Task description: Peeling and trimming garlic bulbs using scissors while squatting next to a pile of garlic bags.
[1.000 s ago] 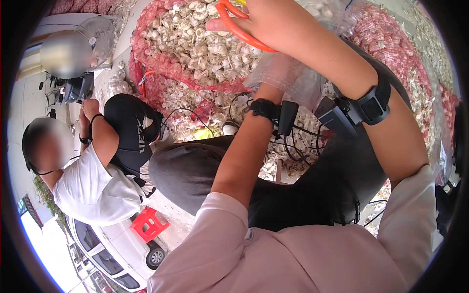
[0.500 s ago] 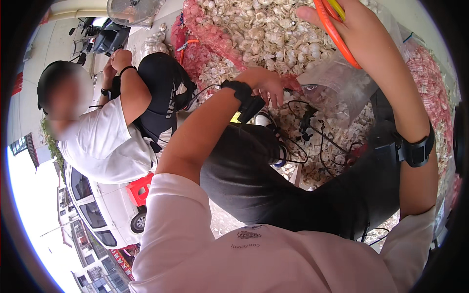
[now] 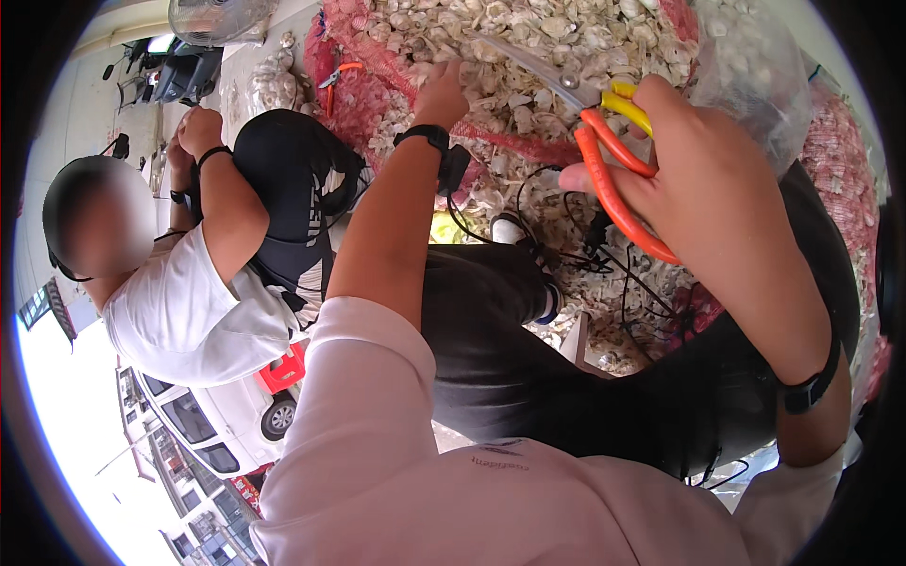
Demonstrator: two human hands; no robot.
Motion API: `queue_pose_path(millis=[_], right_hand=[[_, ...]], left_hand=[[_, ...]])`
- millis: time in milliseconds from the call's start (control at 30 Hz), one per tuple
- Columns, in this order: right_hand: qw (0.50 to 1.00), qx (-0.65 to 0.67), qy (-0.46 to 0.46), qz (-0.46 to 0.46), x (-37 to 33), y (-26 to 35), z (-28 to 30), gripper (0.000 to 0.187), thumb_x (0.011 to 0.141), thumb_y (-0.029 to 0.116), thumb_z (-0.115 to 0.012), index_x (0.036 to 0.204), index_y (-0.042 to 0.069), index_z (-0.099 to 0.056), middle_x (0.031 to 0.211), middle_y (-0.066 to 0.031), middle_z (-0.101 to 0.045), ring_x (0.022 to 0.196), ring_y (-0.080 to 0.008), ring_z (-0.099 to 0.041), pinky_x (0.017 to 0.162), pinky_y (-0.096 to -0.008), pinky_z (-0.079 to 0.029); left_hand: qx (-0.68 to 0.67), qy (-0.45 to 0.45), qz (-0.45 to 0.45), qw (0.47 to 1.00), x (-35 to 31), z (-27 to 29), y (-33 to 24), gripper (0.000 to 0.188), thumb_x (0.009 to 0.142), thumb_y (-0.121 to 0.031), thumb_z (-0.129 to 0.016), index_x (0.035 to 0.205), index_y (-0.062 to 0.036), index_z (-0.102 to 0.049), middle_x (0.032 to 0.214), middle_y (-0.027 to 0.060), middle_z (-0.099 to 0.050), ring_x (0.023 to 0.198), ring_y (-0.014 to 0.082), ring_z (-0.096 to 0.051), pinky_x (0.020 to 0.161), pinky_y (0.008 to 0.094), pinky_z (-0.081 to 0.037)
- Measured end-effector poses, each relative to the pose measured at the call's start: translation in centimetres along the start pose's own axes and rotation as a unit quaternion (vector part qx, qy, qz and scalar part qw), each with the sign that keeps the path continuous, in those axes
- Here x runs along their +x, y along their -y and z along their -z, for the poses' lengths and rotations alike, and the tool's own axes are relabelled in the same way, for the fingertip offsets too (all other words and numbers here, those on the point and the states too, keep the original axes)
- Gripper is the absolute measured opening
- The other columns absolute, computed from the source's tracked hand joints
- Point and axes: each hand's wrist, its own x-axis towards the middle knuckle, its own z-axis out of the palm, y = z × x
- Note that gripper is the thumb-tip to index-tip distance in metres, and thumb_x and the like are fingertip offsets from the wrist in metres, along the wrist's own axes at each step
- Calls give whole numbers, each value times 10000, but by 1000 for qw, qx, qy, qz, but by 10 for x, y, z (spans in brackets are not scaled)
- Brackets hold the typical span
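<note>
In my right hand (image 3: 698, 170) is a pair of scissors (image 3: 618, 179) with orange and yellow handles. My thumb and fingers are around the handles, and the long metal blades point to the far left over the heap of garlic bulbs (image 3: 557, 28). My left hand (image 3: 441, 97) reaches down at the near left side of the heap, by the edge of a red mesh sack (image 3: 396, 61). Its fingertips are among the bulbs and partly hidden, so I cannot tell whether they grip one.
A co-worker in a white shirt (image 3: 189, 302) sits at the left with hands together. Orange-handled pruners (image 3: 330, 80) lie on red mesh nearby. Black cables (image 3: 623, 274) cross the garlic skins by my legs. A clear plastic bag (image 3: 755, 85) and a full mesh sack (image 3: 835, 160) stand at the right.
My left hand has moved away and left from above the skins to the garlic heap. My right hand has come lower and nearer, bringing the scissors' blades into view.
</note>
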Motion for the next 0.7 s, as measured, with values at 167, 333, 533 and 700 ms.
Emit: queue_pose_path(millis=[167,333,533,700], right_hand=[[992,40,117,-19,-11,16,-2,530,690,371,-821,923,1,-521,710,-160,-623,644,-361,-635,561,-411,-497],[988,36,153,-2,-11,15,-2,467,720,317,-789,948,7,-526,748,-127,-642,666,-310,-657,565,-389,-520],[991,40,126,-36,-11,-9,15,444,767,359,-743,911,-3,-531,739,-141,-638,673,-327,-656,574,-409,-517],[986,-18,162,-36,34,16,2,528,795,466,-695,878,-36,-554,735,-193,-645,722,-370,-658,616,-438,-510]], left_hand=[[57,43,-43,997,19,-6,-3,437,798,-102,-635,1212,-154,-504,1263,123,-490,1065,403,-588,868,487,-503],[191,61,45,979,25,-15,-6,430,806,-146,-655,1206,-151,-496,1279,119,-444,1021,401,-614,776,482,-534],[66,-26,99,993,11,-15,-32,498,811,-131,-653,1210,-136,-355,1266,192,-396,962,450,-607,759,500,-525],[-202,-178,200,942,-35,5,2,523,829,-75,-636,1241,-53,-316,1215,319,-364,941,519,-547,812,520,-468]])
